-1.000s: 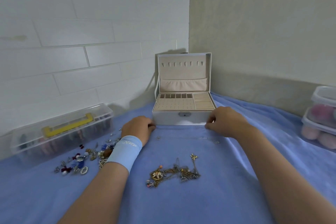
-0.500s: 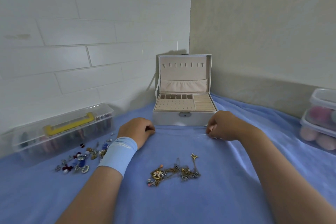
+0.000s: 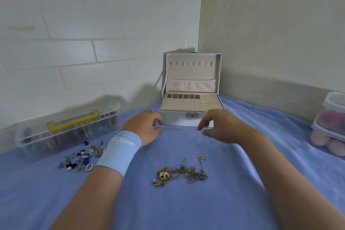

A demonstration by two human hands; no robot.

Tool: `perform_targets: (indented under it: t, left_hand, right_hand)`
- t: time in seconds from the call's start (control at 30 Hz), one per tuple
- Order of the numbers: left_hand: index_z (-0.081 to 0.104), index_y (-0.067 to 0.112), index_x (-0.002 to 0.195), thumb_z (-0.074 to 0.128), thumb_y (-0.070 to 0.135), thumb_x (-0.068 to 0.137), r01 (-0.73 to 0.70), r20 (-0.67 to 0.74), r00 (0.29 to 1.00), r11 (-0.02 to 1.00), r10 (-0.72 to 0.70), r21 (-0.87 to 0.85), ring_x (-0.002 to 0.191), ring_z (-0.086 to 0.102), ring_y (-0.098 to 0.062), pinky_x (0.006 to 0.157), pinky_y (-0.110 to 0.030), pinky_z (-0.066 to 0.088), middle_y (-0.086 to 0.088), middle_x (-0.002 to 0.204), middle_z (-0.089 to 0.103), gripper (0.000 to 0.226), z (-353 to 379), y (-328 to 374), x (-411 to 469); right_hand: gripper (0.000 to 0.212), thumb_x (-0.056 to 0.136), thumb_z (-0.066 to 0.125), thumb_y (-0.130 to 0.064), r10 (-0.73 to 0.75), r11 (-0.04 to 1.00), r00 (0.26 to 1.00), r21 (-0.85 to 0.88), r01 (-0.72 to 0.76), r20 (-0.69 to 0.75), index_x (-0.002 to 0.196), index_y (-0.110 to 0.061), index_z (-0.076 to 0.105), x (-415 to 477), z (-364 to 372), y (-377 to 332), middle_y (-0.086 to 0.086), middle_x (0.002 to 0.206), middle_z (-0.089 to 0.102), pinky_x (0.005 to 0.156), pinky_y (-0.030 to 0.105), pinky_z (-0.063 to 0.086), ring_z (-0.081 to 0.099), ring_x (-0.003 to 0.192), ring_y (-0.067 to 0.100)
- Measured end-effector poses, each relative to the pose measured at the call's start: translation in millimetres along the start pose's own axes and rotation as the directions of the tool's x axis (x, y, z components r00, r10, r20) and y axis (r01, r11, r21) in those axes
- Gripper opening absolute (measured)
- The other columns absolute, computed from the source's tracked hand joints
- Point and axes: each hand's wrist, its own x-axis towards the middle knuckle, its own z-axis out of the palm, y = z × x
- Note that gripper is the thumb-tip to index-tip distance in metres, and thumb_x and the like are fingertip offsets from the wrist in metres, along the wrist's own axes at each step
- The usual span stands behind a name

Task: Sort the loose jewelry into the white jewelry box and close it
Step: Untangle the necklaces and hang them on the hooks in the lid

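Just beyond loose-fingered left hand (image 3: 143, 129) and right hand (image 3: 223, 129), white jewelry box (image 3: 179, 120).

The white jewelry box (image 3: 186, 120) stands open in the corner, lid upright, beige tray bare. Tangled gold chains (image 3: 179, 173) lie near its front; small earrings and rings (image 3: 80, 158) lie scattered further left.

The cloth (image 3: 186, 207) is coloured plain blue. The jewelry box (image 3: 175, 122) is white outside and lined in beige, one panel (image 3: 182, 104) marked with rows of small dots. The tangled chains (image 3: 179, 173) are gold, with pink beads (image 3: 155, 181); the small pieces (image 3: 80, 158) near the cloth's left edge are dark red, blue and silver. White letters (image 3: 126, 143) are printed on the light blue wristband (image 3: 121, 155). A yellow handle (image 3: 73, 120) is fitted on the clear case (image 3: 56, 138).
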Motion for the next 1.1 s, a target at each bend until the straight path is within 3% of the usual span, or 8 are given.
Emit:
perform_targets:
  t: [0.1, 0.2, 0.37, 0.6, 0.73, 0.83, 0.93, 1.1]
  left_hand:
    - [0.069, 0.034, 0.084, 0.070, 0.036, 0.084, -0.030, 0.168, 0.984, 0.988, 0.056, -0.150, 0.078, 0.059, -0.003, 0.073, -0.025, 0.048, 0.016, 0.089, 0.065, 0.002, -9, 18, -12]
    - [0.072, 0.037, 0.078, 0.072, 0.041, 0.081, -0.034, 0.364, 0.927, 0.987, 0.090, -0.157, 0.071, 0.061, 0.003, 0.070, -0.020, 0.046, 0.022, 0.075, 0.067, 0.005, -6, 30, -21]
    - [0.076, 0.028, 0.087, 0.065, 0.045, 0.087, -0.014, 0.399, 0.915, 0.992, 0.063, -0.125, 0.052, 0.053, 0.004, 0.054, -0.014, 0.035, 0.015, 0.057, 0.061, 0.020, -6, 38, -26]
    - [0.077, 0.031, 0.085, 0.063, 0.050, 0.086, 0.049, 0.390, 0.916, 0.941, 0.092, -0.336, 0.063, 0.055, -0.007, 0.085, -0.031, 0.051, 0.008, 0.076, 0.072, 0.023, 4, 36, -23]
    - [0.077, 0.028, 0.084, 0.067, 0.039, 0.086, 0.065, 0.348, 0.933, 0.907, 0.093, -0.417, 0.059, 0.053, -0.009, 0.074, -0.029, 0.051, 0.004, 0.090, 0.076, 0.015, 10, 32, -20]
    - [0.073, 0.031, 0.090, 0.070, 0.032, 0.086, 0.085, 0.291, 0.956, 0.915, 0.037, -0.394, 0.060, 0.056, -0.006, 0.069, -0.022, 0.046, 0.008, 0.089, 0.075, 0.005, 11, 27, -16]
    - [0.067, 0.036, 0.090, 0.071, 0.038, 0.085, 0.046, 0.284, 0.958, 0.970, 0.025, -0.239, 0.070, 0.059, -0.004, 0.076, -0.026, 0.049, 0.012, 0.089, 0.068, 0.007, 5, 24, -14]
    - [0.071, 0.037, 0.083, 0.072, 0.049, 0.079, -0.009, 0.514, 0.855, 0.993, 0.069, -0.118, 0.066, 0.060, -0.003, 0.071, -0.023, 0.045, 0.008, 0.072, 0.069, 0.013, -11, 34, -25]
  right_hand:
    - [0.020, 0.084, 0.078, -0.018, -0.172, 0.951, 0.947, 0.295, 0.088, 0.273, 0.093, -0.036, 0.079, -10, 8, -29, -0.009, 0.094, 0.074, 0.062, 0.014, 0.044, 0.054, 0.063, 0.001]
    - [0.023, 0.081, 0.082, -0.023, -0.229, 0.954, 0.879, 0.274, 0.117, 0.419, 0.090, -0.043, 0.078, -10, 21, -41, -0.005, 0.095, 0.073, 0.067, 0.018, 0.047, 0.056, 0.068, 0.004]
    - [0.006, 0.084, 0.079, -0.025, -0.187, 0.949, 0.916, 0.306, 0.075, 0.354, 0.082, -0.031, 0.078, -5, 26, -37, -0.011, 0.074, 0.069, 0.062, 0.019, 0.047, 0.056, 0.061, 0.002]
    - [0.010, 0.089, 0.072, -0.010, -0.119, 0.889, 0.987, 0.454, 0.058, 0.108, 0.082, -0.016, 0.072, 0, 29, -33, -0.019, 0.064, 0.065, 0.056, 0.009, 0.040, 0.053, 0.054, -0.006]
    - [0.010, 0.089, 0.071, -0.011, -0.081, 0.896, 0.996, 0.440, 0.054, 0.042, 0.081, -0.017, 0.072, 1, 34, -31, -0.008, 0.069, 0.067, 0.057, 0.011, 0.041, 0.054, 0.056, -0.004]
    - [0.016, 0.087, 0.071, -0.017, -0.054, 0.955, 0.996, 0.295, 0.030, 0.073, 0.079, -0.030, 0.070, 2, 36, -29, -0.011, 0.076, 0.068, 0.064, 0.013, 0.042, 0.055, 0.061, -0.007]
    - [0.010, 0.085, 0.073, -0.020, -0.081, 0.969, 0.992, 0.241, 0.055, 0.097, 0.085, -0.030, 0.073, -1, 32, -32, -0.013, 0.076, 0.065, 0.062, 0.013, 0.039, 0.053, 0.059, -0.007]
    - [0.006, 0.081, 0.080, -0.029, -0.196, 0.939, 0.923, 0.333, 0.080, 0.330, 0.079, -0.024, 0.078, -10, 26, -52, -0.015, 0.068, 0.068, 0.060, 0.014, 0.042, 0.053, 0.059, -0.002]
